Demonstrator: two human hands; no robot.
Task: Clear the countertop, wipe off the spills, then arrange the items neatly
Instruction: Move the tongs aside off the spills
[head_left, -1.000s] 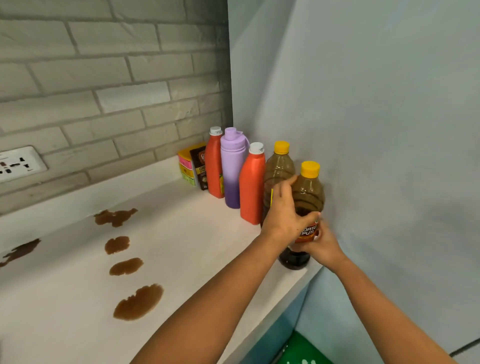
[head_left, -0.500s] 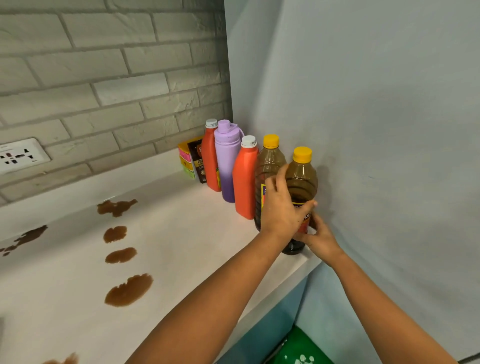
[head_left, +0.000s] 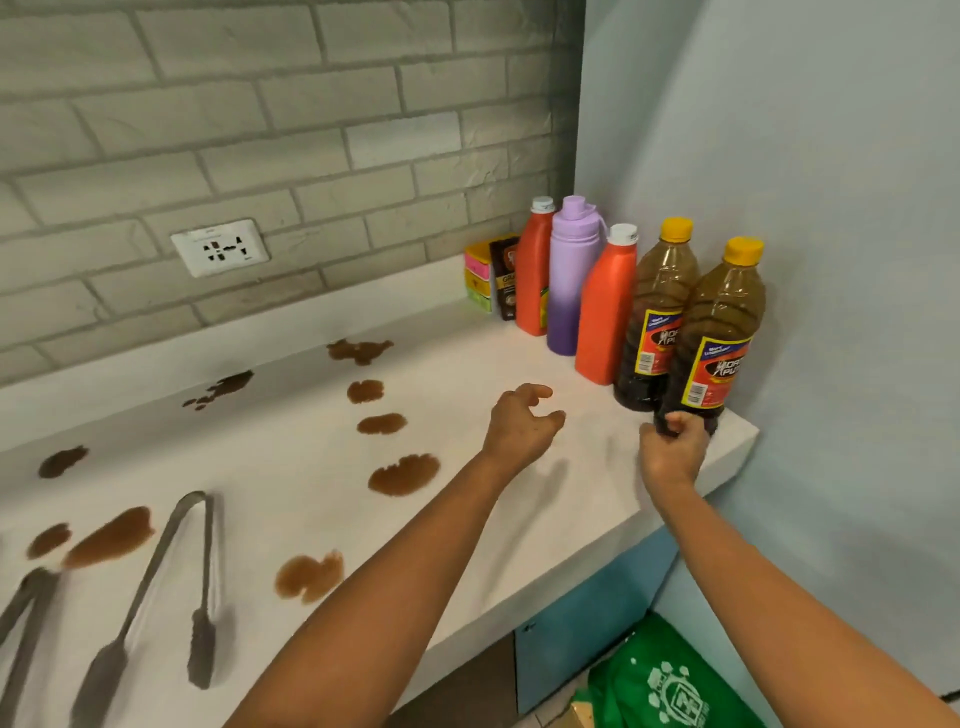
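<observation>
We look down on a white countertop (head_left: 467, 519) that meets a grey brick wall (head_left: 260, 104) at the back and a pale blue wall (head_left: 831, 156) on the right. Brown spills (head_left: 404, 474) lie scattered over the surface, from the back ledge to the front edge. Along the blue wall we see a row of containers: the near amber bottle (head_left: 719, 332) with a yellow cap at the front corner, a second amber bottle (head_left: 657, 312) just behind and touching it, then an orange bottle (head_left: 605, 312), a purple flask (head_left: 571, 280), a second orange bottle (head_left: 535, 270), and small packets (head_left: 491, 280) in the corner.

The right hand (head_left: 672, 447) sits at the foot of the near amber bottle with its fingers curled; they overlap the dark base, but we cannot tell whether they grip it or merely touch it. The left hand (head_left: 522, 423) hovers over bare countertop to the left of the row, fingers loosely spread and curved, holding nothing.

At lower left, metal tongs (head_left: 171, 587) lie flat on the surface among the spills, with part of a second pair of tongs (head_left: 23, 618) at the frame's edge. A wall socket (head_left: 221, 253) is set in the brick. A green bag (head_left: 665, 680) sits on the floor below the counter's blue cabinet front (head_left: 587, 623).
</observation>
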